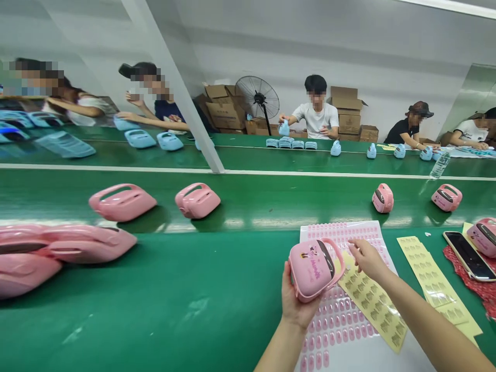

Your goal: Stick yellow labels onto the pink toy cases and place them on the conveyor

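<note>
My left hand point(295, 302) grips a pink plastic case point(313, 268) with a handle and a printed cartoon on its front, holding it up over a sticker sheet. My right hand point(366, 257) hovers just right of the case with fingers pinched together; whatever it holds is too small to make out. Beneath both hands lies a white sheet of small pink stickers point(336, 316). A yellow sheet of small labels point(374, 302) lies across it.
Pink cases point(197, 199) ride the green conveyor belt point(155, 289), with more at the left point(87, 243) and right point(383, 198). Another yellow label sheet point(432, 279) and a phone point(468, 254) lie at the right. Several people work with blue cases point(335, 148) across the far belt.
</note>
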Tool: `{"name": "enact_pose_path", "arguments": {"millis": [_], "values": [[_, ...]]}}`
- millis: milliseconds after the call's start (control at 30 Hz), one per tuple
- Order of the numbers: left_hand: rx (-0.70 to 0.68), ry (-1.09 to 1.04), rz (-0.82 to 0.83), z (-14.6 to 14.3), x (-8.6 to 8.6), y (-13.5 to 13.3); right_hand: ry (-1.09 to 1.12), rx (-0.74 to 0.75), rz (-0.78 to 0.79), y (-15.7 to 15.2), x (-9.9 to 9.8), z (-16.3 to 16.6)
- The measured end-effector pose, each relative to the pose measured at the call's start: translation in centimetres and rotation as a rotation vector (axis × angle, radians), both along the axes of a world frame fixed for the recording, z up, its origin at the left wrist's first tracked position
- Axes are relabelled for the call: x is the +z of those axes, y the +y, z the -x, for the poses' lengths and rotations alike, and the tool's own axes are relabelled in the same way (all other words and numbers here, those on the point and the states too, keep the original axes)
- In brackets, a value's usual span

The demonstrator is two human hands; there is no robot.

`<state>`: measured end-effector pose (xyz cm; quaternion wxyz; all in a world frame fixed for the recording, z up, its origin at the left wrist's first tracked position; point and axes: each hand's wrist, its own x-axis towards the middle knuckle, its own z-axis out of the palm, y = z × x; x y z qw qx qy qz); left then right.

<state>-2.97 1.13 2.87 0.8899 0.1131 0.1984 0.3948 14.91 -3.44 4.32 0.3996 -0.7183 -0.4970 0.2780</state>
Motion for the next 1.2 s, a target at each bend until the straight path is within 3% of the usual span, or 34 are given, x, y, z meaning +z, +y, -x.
{"name": "enact_pose_path", "arguments": {"millis": [67, 167, 333, 533, 767, 933, 1067, 1200], "values": [[0.049, 0.008, -0.003, 0.4, -0.5, 0.1, -0.15, -0.017, -0.016, -0.3, -1.8, -0.2], [0.063, 0.029, -0.005, 0.6, -0.7, 0.2, -0.164, -0.03, -0.018, -0.6, -3.8, 0.4], [0.039, 0.079, -0.07, 0.5, -0.6, 0.1, -0.114, -0.079, -0.018, -0.7, -4.4, 1.2], [0.216, 0.142, 0.094, -0.1, 0.9, -0.6, 0.031, -0.058, 0.059, -1.3, -3.5, 0.5], [0.201, 0.281, -0.1, -0.8, 0.5, -1.5, 0.282, -0.003, 0.112, -1.6, -2.4, 0.1], [0.237, 0.401, -0.261, -1.1, 0.1, -2.2, 0.462, -0.058, 0.01, -2.0, 0.1, 1.1], [0.301, 0.431, -0.268, -1.5, 0.4, -2.7, 0.662, -0.049, -0.128, -2.6, 2.5, 3.5], [0.301, 0.413, -0.242, -1.7, 0.4, -3.0, 0.616, -0.08, -0.157, -2.7, 3.0, 5.3]]}}
